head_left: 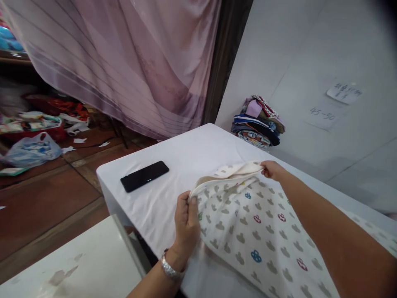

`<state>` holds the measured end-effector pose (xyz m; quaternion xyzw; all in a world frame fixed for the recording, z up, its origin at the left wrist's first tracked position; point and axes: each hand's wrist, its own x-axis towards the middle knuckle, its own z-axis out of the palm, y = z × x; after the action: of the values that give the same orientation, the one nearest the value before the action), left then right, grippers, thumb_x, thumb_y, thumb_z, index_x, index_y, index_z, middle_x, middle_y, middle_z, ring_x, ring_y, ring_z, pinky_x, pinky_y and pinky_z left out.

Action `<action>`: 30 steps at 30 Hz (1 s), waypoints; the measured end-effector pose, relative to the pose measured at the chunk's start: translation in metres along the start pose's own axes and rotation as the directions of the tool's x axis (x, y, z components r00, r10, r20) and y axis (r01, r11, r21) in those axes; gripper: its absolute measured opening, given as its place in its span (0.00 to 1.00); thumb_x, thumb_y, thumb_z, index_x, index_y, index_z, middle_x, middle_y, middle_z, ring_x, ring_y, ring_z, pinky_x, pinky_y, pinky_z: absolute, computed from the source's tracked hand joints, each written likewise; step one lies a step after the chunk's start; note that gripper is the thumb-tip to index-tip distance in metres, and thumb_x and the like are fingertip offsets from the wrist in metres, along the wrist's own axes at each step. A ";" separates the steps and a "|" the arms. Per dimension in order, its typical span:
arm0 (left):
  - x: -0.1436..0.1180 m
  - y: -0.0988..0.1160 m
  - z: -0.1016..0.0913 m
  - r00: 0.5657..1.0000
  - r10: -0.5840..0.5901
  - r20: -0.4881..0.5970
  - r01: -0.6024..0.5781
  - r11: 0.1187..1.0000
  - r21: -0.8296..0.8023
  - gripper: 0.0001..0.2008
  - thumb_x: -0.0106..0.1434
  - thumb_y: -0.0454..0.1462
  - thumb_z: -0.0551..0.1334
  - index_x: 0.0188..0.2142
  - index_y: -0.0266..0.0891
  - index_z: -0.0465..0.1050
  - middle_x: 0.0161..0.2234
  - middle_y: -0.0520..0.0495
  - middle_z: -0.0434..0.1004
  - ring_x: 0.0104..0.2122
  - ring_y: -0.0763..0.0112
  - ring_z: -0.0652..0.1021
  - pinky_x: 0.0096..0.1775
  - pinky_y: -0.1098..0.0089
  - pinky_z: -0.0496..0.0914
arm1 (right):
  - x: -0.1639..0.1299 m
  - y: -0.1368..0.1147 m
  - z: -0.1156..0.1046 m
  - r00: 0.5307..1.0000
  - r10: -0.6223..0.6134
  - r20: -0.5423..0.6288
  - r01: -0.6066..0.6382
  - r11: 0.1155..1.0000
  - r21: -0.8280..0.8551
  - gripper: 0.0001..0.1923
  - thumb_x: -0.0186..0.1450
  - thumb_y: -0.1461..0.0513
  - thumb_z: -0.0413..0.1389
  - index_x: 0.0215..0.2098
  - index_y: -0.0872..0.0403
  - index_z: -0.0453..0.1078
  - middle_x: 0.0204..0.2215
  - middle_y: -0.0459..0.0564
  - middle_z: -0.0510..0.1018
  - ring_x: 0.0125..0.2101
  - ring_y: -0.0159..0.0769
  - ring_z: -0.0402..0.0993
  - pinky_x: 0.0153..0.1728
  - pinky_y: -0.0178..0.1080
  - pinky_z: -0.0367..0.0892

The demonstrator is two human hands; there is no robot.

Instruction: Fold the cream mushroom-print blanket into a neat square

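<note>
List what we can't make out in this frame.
All in the head view:
- Printed cloth: near end cut off by the bottom edge; right forearm covers part.
- Left hand: some fingertips hidden by its thumb and the printed cloth.
- Upper wall note: writing too small and blurred to read.
- Plastic bag: contents blurred behind the plastic.

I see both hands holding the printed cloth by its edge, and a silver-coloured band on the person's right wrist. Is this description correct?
Not entirely: the head view shows the silver-coloured band on the left wrist, not the right. The left hand and right hand do hold the printed cloth by its edge.
</note>
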<state>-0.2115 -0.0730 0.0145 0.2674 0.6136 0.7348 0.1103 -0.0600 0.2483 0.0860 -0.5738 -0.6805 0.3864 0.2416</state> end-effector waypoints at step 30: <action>0.008 -0.011 -0.004 0.981 0.169 -0.094 -0.149 0.970 0.191 0.09 0.64 0.41 0.55 0.42 0.40 0.66 0.34 0.50 0.69 0.33 0.71 0.71 0.36 0.72 0.67 | -0.011 0.021 -0.025 0.904 -0.126 0.409 0.159 0.986 -0.048 0.25 0.50 0.71 0.54 0.47 0.56 0.71 0.28 0.48 0.79 0.28 0.32 0.74 0.24 0.30 0.69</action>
<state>-0.2221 -0.0697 0.0053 0.2839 0.6603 0.6952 -0.0079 -0.0257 0.2450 0.0852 -0.4392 -0.7708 0.4505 0.1001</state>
